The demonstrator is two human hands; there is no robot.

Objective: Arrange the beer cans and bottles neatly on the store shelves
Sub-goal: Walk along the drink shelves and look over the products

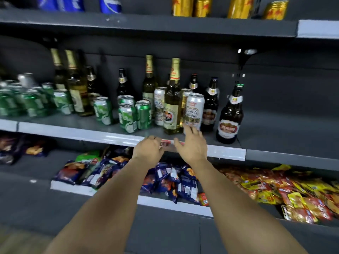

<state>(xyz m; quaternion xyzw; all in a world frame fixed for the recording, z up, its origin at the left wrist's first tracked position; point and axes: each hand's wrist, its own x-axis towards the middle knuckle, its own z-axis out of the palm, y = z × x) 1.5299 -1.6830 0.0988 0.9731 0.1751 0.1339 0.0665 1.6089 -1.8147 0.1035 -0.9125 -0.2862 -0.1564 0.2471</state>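
shelf (102,133) of beer bottles and cans (upright), right hand (190,145) fingers spread, left hand (149,148) curled, empty

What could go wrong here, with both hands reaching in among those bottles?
The right hand is reaching for the white can, which stands close beside a tall green bottle near the shelf edge; a nudge might topple it. The brown bottle also stands near that edge.
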